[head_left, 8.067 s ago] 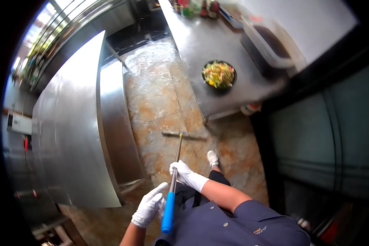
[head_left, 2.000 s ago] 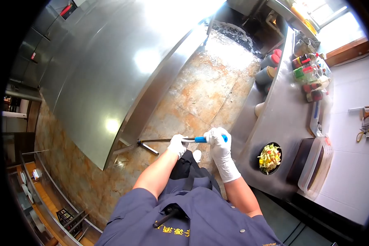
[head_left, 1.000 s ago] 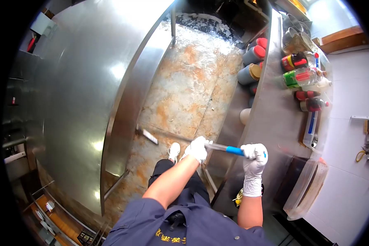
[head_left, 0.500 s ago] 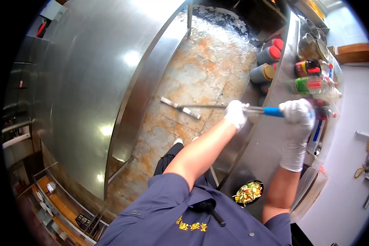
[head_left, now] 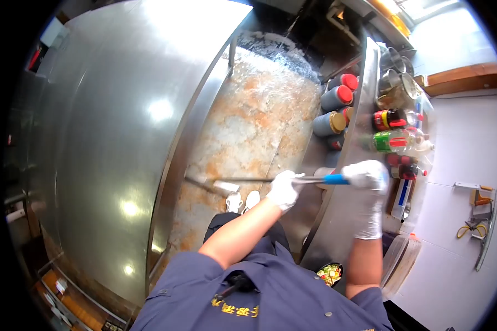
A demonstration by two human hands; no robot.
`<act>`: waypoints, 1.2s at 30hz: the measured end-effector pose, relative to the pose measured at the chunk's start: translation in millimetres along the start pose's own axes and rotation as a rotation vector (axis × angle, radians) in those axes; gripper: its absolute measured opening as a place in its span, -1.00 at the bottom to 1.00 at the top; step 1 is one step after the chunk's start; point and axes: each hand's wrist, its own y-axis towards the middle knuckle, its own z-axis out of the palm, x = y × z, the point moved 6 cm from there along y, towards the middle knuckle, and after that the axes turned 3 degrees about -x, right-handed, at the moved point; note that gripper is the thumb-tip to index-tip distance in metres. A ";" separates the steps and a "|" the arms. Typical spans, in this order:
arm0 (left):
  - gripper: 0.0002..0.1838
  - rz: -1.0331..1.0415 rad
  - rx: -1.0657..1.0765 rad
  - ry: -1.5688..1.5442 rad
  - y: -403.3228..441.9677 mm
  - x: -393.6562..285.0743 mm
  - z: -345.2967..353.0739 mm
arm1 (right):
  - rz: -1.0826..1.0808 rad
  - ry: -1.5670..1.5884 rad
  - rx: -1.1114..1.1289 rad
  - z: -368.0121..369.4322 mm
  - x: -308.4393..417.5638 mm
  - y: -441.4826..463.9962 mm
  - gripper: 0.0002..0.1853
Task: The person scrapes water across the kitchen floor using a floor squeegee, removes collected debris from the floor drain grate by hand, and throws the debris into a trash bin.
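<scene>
Both of my hands wear white gloves and grip a long-handled floor squeegee (head_left: 248,179). My left hand (head_left: 285,190) is closed around the middle of its metal shaft. My right hand (head_left: 366,175) is closed on the blue grip (head_left: 335,179) at the handle's end, above the right-hand counter. The narrow head (head_left: 225,186) lies on the tiled floor just ahead of my shoes (head_left: 233,202), its left end close to the left steel table. Motion blurs the head a little.
A large steel table (head_left: 116,127) stands at left. On the right, a steel counter (head_left: 337,212) carries bottles (head_left: 392,142), metal pots (head_left: 390,83) and a dish of chopped food (head_left: 330,273). Lidded containers (head_left: 330,124) stand below it. The floor (head_left: 254,121) shines wet, with whitish foam farther off.
The squeegee's head has come closer to my feet and toward the left table. Both hands keep their hold on the handle. My view has shifted, with more of the right wall showing.
</scene>
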 end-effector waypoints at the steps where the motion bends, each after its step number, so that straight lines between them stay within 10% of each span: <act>1: -0.86 -0.083 -0.014 -0.073 -14.3 40.7 -6.1 | 0.033 0.046 -0.052 -18.4 -34.6 1.5 -0.81; 3: -0.88 -0.832 -0.081 -0.959 -40.9 135.2 -4.1 | 0.122 -0.489 0.072 8.8 -88.7 3.9 -0.73; 6: -0.89 -1.329 -0.326 -1.375 -37.5 194.9 -5.8 | 0.296 0.040 -0.018 12.8 -172.7 16.1 -0.72; 21: -0.84 -1.241 -0.195 -1.524 371.7 53.8 125.6 | -0.214 -0.029 -0.077 -71.4 30.8 292.6 -0.69; 30: -0.79 -1.102 0.384 -1.344 427.5 35.5 114.9 | -0.262 -0.582 -0.274 4.5 36.3 297.8 -0.88; 36: -0.79 -1.428 0.872 -0.603 341.1 -30.4 7.6 | -0.451 -0.201 -0.295 55.7 59.6 219.5 -0.37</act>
